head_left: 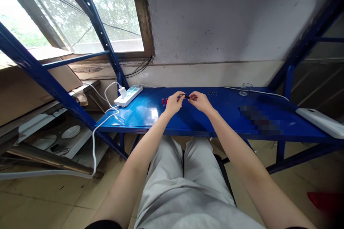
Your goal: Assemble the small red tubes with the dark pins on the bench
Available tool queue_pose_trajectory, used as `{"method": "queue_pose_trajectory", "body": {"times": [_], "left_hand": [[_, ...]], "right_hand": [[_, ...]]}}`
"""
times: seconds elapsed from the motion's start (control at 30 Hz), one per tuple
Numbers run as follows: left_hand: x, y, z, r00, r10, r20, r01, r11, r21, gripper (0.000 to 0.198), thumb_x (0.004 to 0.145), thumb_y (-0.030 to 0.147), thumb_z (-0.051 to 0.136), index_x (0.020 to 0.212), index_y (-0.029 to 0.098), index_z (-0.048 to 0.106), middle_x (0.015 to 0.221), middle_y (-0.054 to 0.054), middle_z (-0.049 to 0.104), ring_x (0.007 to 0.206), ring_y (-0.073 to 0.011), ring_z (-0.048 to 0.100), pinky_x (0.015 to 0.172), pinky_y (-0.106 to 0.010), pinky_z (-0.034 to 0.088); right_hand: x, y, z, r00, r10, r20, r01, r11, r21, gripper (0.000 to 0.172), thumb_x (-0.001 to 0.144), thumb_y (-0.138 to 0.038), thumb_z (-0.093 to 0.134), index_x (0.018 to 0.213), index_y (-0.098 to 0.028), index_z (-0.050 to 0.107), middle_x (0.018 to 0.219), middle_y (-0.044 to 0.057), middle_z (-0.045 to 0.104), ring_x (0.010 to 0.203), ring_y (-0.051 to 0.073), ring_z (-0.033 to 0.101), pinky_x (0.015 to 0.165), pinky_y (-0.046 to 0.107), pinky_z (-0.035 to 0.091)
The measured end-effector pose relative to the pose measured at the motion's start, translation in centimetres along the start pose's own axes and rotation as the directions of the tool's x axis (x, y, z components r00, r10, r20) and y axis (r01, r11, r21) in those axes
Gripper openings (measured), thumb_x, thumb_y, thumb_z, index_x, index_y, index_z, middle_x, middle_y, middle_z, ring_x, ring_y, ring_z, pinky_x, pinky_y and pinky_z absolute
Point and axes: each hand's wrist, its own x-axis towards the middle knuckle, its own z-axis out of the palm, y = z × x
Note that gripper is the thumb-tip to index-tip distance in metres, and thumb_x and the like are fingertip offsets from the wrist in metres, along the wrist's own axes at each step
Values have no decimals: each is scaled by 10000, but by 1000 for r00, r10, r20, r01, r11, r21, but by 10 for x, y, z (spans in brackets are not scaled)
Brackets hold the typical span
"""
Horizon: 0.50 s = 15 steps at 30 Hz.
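Note:
Over the blue metal shelf (220,114) my left hand (174,103) and my right hand (199,101) meet, fingers pinched together on a small dark part (186,96) held between them. What the part is cannot be made out. Two small red pieces (164,101) lie on the shelf just left of my left hand. A row of tiny dark pieces (212,93) lies behind my right hand.
A white power strip (128,95) with a plugged charger and white cable (94,139) sits at the shelf's left end. A clear glass (245,88) stands at the back right, a white flat device (321,121) at the far right. Blue rack struts (96,25) rise on the left.

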Motion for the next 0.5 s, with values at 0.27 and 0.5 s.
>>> {"method": "queue_pose_trajectory", "body": {"times": [0.27,0.5], "left_hand": [[5,12,2,999,-45,21,48,989,-140,211,785,299,571,933,149,592,809,-44,642,420,-53,546,461,-177,421],[4,15,3,999,-10,51,16,994,-111,201,809,301,528,941,154,566,843,-46,634,425,-50,553,463,-175,427]], "right_hand": [[-6,-8,-4,975,212,-60,-143,816,561,361,842,-501,382,714,-184,497,605,16,551,447,94,467,475,242,390],[-8,-9,1,988,137,-75,-91,894,438,511,801,-684,291,628,-212,384,547,-16,424,445,90,393,443,230,342]]}}
